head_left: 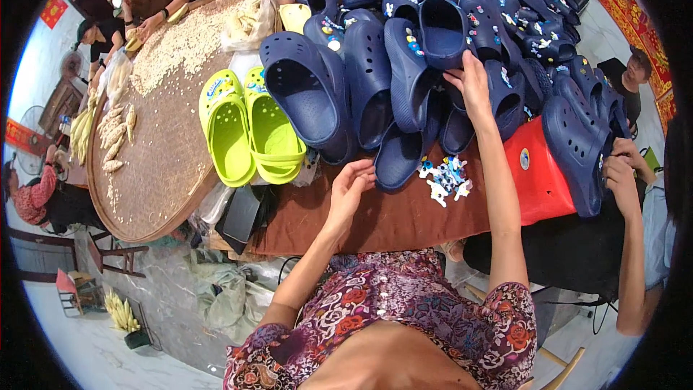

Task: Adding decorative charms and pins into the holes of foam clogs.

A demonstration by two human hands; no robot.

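Head view: the right hand (473, 79) is laid on a navy clog (440, 25) in the heap (505, 22) at the table's far edge, fingers spread, nothing gripped. The left hand (351, 186) hovers half open and empty above the brown cloth (375, 217), near the front edge. Small charms (444, 175) lie loose between the hands. Many heaped clogs already carry charms; a few plain ones and a green pair (249, 130) appear undecorated, so work seems well along.
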